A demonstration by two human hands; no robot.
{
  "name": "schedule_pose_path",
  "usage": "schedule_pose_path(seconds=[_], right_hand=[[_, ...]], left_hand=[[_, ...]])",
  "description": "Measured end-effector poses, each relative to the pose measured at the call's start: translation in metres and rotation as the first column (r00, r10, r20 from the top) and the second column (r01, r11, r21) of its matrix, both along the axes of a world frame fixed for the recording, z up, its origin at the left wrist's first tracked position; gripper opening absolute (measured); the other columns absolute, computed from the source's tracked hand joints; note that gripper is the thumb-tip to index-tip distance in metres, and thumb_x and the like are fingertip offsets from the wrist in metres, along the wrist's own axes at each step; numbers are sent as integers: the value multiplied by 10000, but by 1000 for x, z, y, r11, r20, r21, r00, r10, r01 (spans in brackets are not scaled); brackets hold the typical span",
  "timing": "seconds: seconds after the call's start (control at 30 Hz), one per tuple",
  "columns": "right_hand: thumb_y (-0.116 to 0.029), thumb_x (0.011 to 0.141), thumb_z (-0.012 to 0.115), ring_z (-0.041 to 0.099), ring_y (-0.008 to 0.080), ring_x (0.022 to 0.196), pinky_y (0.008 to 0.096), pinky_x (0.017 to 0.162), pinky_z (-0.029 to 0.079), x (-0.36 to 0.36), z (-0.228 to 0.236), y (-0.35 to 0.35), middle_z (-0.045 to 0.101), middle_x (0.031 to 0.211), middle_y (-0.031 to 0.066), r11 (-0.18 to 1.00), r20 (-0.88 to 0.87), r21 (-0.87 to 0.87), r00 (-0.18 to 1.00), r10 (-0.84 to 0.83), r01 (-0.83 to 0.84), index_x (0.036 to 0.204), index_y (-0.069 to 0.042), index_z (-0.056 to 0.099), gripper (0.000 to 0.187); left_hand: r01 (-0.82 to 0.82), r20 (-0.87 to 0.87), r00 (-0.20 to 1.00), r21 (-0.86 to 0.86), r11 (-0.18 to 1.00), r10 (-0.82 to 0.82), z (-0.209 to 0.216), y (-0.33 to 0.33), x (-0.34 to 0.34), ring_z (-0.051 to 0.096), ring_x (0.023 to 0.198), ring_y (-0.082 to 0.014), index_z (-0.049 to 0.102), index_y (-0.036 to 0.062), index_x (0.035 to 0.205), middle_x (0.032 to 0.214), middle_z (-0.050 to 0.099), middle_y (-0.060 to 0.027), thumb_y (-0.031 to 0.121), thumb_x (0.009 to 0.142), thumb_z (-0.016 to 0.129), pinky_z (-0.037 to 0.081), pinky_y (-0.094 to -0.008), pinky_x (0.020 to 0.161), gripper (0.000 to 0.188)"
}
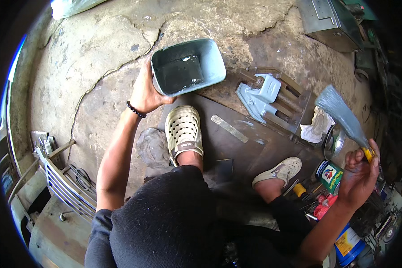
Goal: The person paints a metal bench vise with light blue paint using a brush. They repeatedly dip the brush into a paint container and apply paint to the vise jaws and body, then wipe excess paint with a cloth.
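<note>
My left hand point(146, 91) is closed on the side of a rectangular container point(213, 63), tilted so that its inside shows. Its inner walls are smeared pale blue-grey, and the bottom looks dark with a small bright reflection. At the right, my right hand point(361, 172) grips the yellow handle of a wide paintbrush point(339, 111). The brush points up and to the left, its bristles coated blue-grey. Between the two hands a bench vise point(265, 96) lies on a dark sheet, its jaw end light blue and its bars and screw brown. The brush does not touch it.
A flat metal strip point(229, 128) lies by my shoe. Crumpled paper point(318, 125), a round tin point(334, 142), a green-and-white can point(329, 175) and a blue bucket point(347, 245) stand at right. A metal box point(328, 24) sits far right, a slatted metal frame point(64, 183) at left.
</note>
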State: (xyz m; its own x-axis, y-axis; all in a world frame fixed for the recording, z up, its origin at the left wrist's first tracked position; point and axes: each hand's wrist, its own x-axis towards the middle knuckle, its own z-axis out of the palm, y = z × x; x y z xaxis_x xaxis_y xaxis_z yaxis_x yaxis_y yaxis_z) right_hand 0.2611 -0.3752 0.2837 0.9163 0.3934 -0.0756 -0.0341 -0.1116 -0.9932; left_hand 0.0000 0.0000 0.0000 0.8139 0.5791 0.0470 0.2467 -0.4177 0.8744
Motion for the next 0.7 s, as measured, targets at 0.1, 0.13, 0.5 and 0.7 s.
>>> schedule_pose_path(seconds=[0.1, 0.13, 0.5, 0.7], right_hand=[[-313, 942, 587, 562, 167, 701, 289, 658, 462, -15, -20, 38, 587, 829, 110, 994, 12, 10, 994, 108, -108, 1285, 35, 494, 497], [-292, 938, 587, 564, 166, 676, 287, 634, 469, -20, -26, 52, 590, 831, 111, 987, 11, 17, 987, 160, -160, 1274, 34, 495, 477], [-41, 835, 701, 683, 154, 799, 291, 723, 519, -75, -133, 187, 722, 906, 128, 645, 117, -432, 670, 733, -630, 1039, 5, 668, 212], [-85, 834, 711, 626, 139, 586, 296, 557, 481, -76, -167, 199, 717, 830, 129, 644, 118, -509, 695, 709, -571, 1037, -18, 672, 218]], left_hand=[[67, -40, 997, 33, 997, -66, 12, -3, -7, 435, 1338, -349, 303, -11, 1467, 1398, 468, -202, 358, 466, 955, 324, -434, 1147, 1250], [101, -71, 993, 75, 992, -95, 17, -5, -8, 446, 1328, -323, 303, -7, 1465, 1388, 479, -191, 329, 473, 960, 327, -425, 1142, 1236], [176, -114, 982, 299, 938, -148, 76, -31, -6, 449, 1290, -421, 333, 6, 1467, 1386, 448, -234, 285, 322, 959, 393, -475, 1100, 1335], [181, -95, 983, 322, 929, -158, 76, -30, -1, 445, 1298, -414, 325, 27, 1482, 1395, 451, -220, 263, 300, 945, 395, -473, 1100, 1355]])
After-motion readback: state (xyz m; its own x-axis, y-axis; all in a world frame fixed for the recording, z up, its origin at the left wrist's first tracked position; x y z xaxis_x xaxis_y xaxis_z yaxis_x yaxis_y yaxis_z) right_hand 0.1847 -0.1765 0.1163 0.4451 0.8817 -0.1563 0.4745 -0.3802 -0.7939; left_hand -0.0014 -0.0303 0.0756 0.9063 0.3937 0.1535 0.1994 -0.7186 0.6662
